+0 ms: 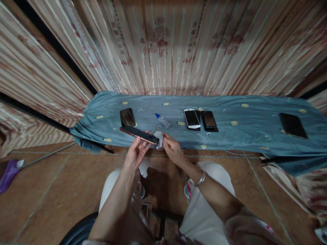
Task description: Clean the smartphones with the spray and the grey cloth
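A dark smartphone [139, 133] with a reddish edge is held tilted in my left hand [136, 151], thumb along its near edge and fingers beneath. My right hand [173, 149] pinches a grey cloth [159, 139] against the phone's right end. Just beyond the hands, on the blue cloth cover, lies a small clear bottle [164, 121] with a blue tip. Another dark phone [127, 117] rests to its left. The cloth hides the right end of the held phone.
On the blue-covered narrow table [173, 98], a white phone [192, 119] and a dark phone [209, 121] lie right of centre, on darker flat items. A black tablet-like device [293, 125] is at far right. Curtains [158, 51] hang behind; a purple object [10, 175] is at floor left.
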Demonstrator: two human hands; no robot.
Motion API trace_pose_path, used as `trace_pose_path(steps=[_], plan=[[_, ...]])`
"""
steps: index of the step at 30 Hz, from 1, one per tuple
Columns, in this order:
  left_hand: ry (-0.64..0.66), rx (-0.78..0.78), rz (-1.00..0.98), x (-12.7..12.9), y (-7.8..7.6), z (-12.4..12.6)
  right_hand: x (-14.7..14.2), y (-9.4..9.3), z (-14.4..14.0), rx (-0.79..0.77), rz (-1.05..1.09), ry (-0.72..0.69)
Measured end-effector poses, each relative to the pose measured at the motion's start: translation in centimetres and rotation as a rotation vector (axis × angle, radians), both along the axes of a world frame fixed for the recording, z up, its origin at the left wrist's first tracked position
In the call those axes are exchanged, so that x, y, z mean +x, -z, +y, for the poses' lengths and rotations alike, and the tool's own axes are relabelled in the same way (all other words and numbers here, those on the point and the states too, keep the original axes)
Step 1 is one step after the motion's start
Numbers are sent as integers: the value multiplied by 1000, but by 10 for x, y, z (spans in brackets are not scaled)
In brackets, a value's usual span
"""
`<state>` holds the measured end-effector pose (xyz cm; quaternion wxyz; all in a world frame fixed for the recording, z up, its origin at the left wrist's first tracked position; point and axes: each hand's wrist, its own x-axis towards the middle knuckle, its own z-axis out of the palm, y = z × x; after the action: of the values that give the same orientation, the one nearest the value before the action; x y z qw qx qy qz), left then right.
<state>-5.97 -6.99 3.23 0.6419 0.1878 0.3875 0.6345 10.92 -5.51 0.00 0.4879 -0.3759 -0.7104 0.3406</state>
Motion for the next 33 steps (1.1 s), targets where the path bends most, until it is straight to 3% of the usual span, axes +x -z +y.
trace_pose_path(steps=[10, 17, 22, 30, 33], plan=[[39, 37, -41, 4, 2, 1, 5, -5, 6, -126, -71, 77], [132, 52, -11, 0, 9, 0, 9, -1, 12, -327, -35, -3], [116, 11, -15, 0, 15, 3, 3, 3, 11, -395, 75, -51], [100, -59, -83, 9, 2, -1, 0, -1, 8, -340, 86, -23], [126, -77, -102, 10, -1, -4, 0, 2, 13, -400, 178, 29]])
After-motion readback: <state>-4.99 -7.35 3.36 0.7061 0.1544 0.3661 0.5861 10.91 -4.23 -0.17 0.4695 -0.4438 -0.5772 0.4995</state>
